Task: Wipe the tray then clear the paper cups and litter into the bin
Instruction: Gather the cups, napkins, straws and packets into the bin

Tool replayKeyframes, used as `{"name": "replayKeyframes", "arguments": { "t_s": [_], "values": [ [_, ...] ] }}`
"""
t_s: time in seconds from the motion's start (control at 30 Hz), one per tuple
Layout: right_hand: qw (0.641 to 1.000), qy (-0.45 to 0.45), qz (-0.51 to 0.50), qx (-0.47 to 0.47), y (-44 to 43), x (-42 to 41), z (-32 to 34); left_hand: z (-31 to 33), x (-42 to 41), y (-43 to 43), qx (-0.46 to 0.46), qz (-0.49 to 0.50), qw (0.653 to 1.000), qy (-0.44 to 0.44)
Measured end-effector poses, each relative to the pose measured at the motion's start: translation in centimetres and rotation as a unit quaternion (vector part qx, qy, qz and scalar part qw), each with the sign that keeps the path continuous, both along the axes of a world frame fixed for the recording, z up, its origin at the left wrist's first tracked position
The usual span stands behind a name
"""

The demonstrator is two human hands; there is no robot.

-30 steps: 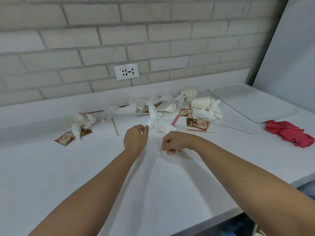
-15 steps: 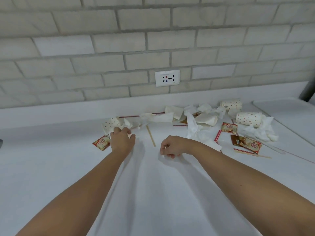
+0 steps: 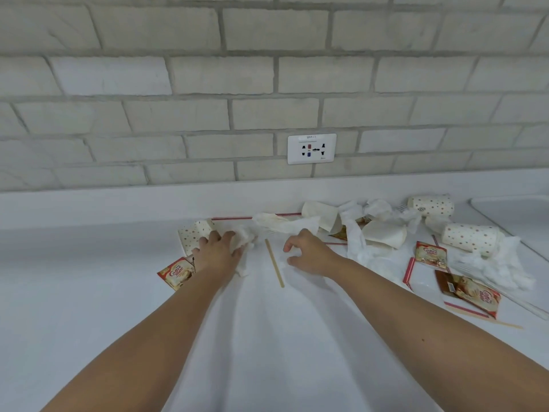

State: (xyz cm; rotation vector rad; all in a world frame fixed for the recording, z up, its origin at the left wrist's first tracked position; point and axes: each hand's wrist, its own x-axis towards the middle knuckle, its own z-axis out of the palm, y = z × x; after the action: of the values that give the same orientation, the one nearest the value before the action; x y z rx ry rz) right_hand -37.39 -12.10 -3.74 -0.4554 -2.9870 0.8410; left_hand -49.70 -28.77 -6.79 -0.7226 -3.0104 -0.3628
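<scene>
My left hand [image 3: 218, 252] lies over a crumpled white tissue [image 3: 244, 237], fingers curled onto it, right beside a crushed polka-dot paper cup [image 3: 191, 234]. My right hand [image 3: 309, 254] hovers just right of a wooden stir stick [image 3: 274, 263], fingers loosely curled and apart with nothing between them. Its fingertips are close to a long stained tissue [image 3: 285, 223]. Two more polka-dot cups [image 3: 430, 205] [image 3: 469, 237] lie on their sides at the right, with flattened cups [image 3: 383, 233] and tissues [image 3: 490, 263] among them. The tray's rim [image 3: 505, 209] shows at the far right.
Coffee creamer sachets lie under my left wrist [image 3: 176, 273] and at the right [image 3: 430, 254] [image 3: 469, 291]. A red-striped straw [image 3: 234, 217] runs along the counter's back ledge. A wall socket [image 3: 311, 148] sits in the brick wall. No bin is in view.
My view turned left, so the red cloth and most of the tray left the frame. My left hand moved left onto the tissue by the crushed cup. My right hand loosened and shifted toward the stained tissue.
</scene>
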Motion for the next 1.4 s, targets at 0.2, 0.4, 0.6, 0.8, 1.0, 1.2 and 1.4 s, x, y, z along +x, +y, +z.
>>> {"name": "replayKeyframes", "arguments": {
  "t_s": [0.2,0.4,0.6,0.8,1.0,1.2,1.4],
  "values": [
    [0.997,0.018,-0.047,0.061,1.9,-3.6,-0.1,-1.2,-0.5,0.3,0.029,-0.026,0.999,0.018],
    [0.992,-0.051,-0.056,0.101,2.4,-6.1,-1.8,-1.8,-0.9,0.6,0.097,-0.06,0.993,0.009],
    [0.989,-0.026,-0.049,0.138,2.2,-6.3,-3.5,-1.4,-0.6,0.1,0.301,-0.021,0.953,-0.018],
    [0.986,0.105,-0.113,0.057,1.8,-6.1,-0.7,0.4,-1.1,-0.3,0.405,-0.008,0.914,0.026],
    [0.941,0.259,-0.163,-0.143,1.0,-5.6,3.2,3.0,-0.7,-1.1,0.496,0.046,0.867,0.016],
    [0.933,0.255,-0.115,-0.228,0.5,-5.0,4.3,3.9,-0.3,-2.5,0.549,0.072,0.832,-0.025],
    [0.964,0.093,-0.132,-0.211,0.4,-2.9,6.2,4.1,0.7,-1.9,0.513,0.075,0.851,-0.085]
  ]
}}
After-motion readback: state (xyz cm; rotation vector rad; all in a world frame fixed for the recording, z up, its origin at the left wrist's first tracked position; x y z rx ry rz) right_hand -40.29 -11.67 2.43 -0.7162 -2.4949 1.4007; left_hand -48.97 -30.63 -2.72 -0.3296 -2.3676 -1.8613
